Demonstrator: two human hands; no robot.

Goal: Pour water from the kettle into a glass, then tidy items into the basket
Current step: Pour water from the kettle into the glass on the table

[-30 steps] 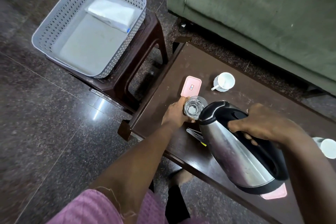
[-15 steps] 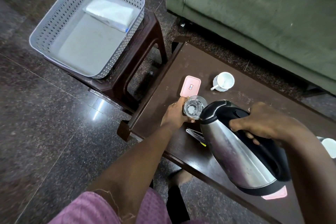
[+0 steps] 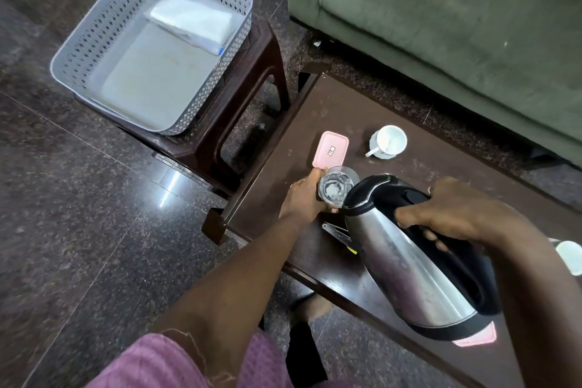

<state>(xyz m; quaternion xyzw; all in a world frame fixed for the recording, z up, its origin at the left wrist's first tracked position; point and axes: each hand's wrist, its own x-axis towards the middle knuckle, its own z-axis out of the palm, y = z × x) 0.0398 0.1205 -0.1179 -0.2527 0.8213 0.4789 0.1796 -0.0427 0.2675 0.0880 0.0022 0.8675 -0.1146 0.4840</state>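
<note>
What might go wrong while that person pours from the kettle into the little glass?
The glass is narrow and the kettle spout is broad, so water could splash onto the table or the left hand steadying it.

The pink lid lies right beside the glass and may get wet.

The glass stands near the table's edge, so a nudge from the kettle could tip it off.

The kettle (image 3: 406, 268) has a brushed, softly shining steel body with a matt black plastic lid and handle. Beside its spout the glass (image 3: 336, 186) is clear and glossy. Beyond it lies a smooth pink plastic lid (image 3: 331, 148). The table (image 3: 318, 110) looks like dark, scuffed wood; the basket (image 3: 104, 25) is perforated grey plastic.
</note>
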